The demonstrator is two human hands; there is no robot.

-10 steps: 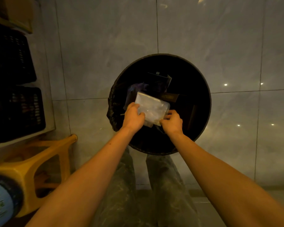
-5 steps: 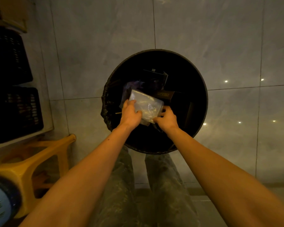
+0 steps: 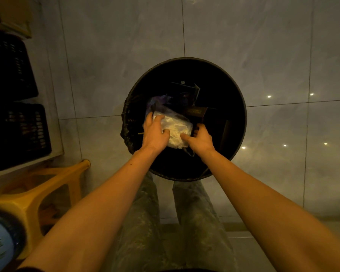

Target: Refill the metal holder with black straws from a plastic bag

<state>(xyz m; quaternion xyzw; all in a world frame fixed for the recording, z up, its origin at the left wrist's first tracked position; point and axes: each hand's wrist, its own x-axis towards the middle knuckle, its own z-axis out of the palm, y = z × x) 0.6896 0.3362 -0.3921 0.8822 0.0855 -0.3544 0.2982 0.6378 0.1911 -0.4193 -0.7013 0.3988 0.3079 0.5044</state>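
Head view, left hand (image 3: 155,133) and right hand (image 3: 200,139), fingers crumpling clear plastic bag (image 3: 177,130) over black bin (image 3: 238,107)

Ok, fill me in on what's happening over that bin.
A person stands over a round black bin on the tiled floor, both arms stretched down to it. The left hand and the right hand are scrunching a clear plastic bag between them, just above the rubbish in the bin. The bag looks crumpled and seems empty; no straws or metal holder are in view. A yellow stool sits off to the left, beside shelves holding dark crates.
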